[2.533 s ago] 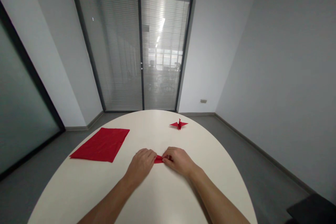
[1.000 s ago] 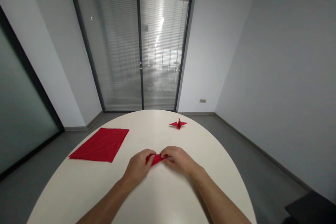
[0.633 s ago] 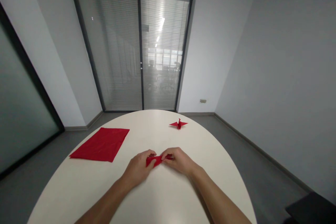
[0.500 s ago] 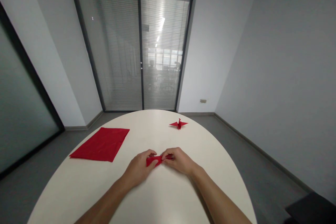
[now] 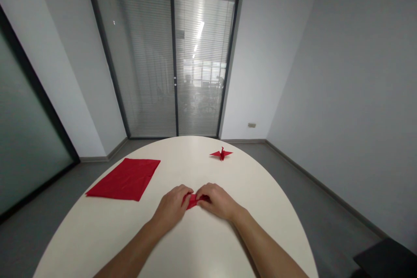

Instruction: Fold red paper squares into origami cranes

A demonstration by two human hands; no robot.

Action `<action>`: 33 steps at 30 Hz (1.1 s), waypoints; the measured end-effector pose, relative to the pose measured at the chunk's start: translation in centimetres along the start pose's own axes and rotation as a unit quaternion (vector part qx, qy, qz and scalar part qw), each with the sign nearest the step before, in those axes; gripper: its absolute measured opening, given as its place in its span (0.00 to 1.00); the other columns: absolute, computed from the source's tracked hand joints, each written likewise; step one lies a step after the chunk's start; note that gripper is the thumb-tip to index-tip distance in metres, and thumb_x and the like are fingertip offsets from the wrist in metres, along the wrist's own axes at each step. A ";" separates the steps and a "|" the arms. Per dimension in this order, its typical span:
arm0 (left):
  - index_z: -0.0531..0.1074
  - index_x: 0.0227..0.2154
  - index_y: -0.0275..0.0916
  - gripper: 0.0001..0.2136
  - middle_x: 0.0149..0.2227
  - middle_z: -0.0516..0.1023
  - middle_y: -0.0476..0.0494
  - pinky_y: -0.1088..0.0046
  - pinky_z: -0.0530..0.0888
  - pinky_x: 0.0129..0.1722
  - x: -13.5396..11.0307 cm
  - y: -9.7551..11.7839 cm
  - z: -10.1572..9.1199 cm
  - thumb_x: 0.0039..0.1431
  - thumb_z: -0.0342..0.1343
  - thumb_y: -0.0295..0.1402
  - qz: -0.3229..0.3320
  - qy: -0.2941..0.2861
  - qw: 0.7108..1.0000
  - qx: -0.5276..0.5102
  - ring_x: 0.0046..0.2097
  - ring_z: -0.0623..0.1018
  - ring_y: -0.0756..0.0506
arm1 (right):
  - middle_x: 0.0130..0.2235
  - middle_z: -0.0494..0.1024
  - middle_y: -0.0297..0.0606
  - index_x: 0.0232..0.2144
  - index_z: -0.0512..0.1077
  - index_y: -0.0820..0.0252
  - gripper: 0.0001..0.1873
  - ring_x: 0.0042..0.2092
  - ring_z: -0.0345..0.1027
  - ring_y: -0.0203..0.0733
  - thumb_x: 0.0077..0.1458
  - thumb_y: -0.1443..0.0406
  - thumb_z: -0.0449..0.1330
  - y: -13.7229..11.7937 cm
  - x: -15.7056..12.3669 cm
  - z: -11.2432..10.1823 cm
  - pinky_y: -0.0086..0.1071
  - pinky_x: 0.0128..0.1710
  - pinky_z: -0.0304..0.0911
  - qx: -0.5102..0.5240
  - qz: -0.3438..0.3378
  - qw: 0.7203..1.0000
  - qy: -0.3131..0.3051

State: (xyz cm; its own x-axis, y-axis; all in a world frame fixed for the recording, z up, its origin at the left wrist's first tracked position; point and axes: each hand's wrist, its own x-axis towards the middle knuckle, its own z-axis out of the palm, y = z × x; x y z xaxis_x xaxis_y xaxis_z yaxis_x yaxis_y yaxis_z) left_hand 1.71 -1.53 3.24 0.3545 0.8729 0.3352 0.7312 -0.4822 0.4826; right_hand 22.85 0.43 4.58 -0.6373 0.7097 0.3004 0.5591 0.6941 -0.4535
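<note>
A small piece of folded red paper (image 5: 192,202) is held between both my hands, just above or on the table. My left hand (image 5: 174,204) grips its left end, fingers over the far side and thumb on the near side. My right hand (image 5: 216,200) pinches the right part, with fingers curled round it. Much of the paper is hidden under my fingers, so its full shape does not show. Farther off, to the right of centre, stands a finished red paper crane (image 5: 222,154) with its wings spread.
The round white table (image 5: 182,252) fills the lower view. Red square paper (image 5: 127,180) lies flat near its left edge. Beyond the table are a glass door with blinds (image 5: 146,74) and pale walls. A dark object (image 5: 387,256) is at the lower right.
My right hand has shifted slightly left, closer to my left hand. My left fingers have closed further over the folded paper, so less of its left end shows.
</note>
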 end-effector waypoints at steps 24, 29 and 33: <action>0.76 0.39 0.40 0.12 0.38 0.81 0.43 0.65 0.73 0.43 -0.2 0.6 -0.1 0.65 0.48 0.24 0.087 -0.056 0.982 0.157 0.41 0.77 0.42 | 0.39 0.79 0.37 0.36 0.80 0.56 0.09 0.43 0.69 0.41 0.58 0.70 0.60 0.7 0.0 -0.3 0.31 0.46 0.63 -0.029 -0.022 0.999 0.000; 0.77 0.43 0.43 0.14 0.47 0.81 0.44 0.63 0.73 0.50 -0.6 1.1 -0.5 0.64 0.48 0.24 0.099 -0.051 0.988 0.107 0.48 0.77 0.42 | 0.38 0.79 0.37 0.37 0.81 0.55 0.14 0.41 0.69 0.41 0.56 0.73 0.58 1.3 -0.3 -1.2 0.31 0.43 0.62 -0.078 -0.045 0.996 -0.020; 0.77 0.44 0.41 0.14 0.49 0.80 0.42 0.60 0.73 0.53 -0.8 1.3 -0.6 0.64 0.48 0.27 0.084 -0.061 0.988 0.118 0.52 0.76 0.40 | 0.38 0.80 0.38 0.36 0.81 0.55 0.14 0.40 0.70 0.41 0.55 0.73 0.58 1.8 -0.7 -2.5 0.31 0.41 0.61 -0.126 -0.021 0.991 -0.042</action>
State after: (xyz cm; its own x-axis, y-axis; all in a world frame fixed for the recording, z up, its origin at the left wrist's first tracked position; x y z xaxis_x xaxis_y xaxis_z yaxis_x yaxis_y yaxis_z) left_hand 2.07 -2.92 4.08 0.5390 0.7916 0.2878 0.7665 -0.6027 0.2220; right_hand 25.63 1.47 5.64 -0.6991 0.6742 0.2382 0.6389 0.7386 -0.2154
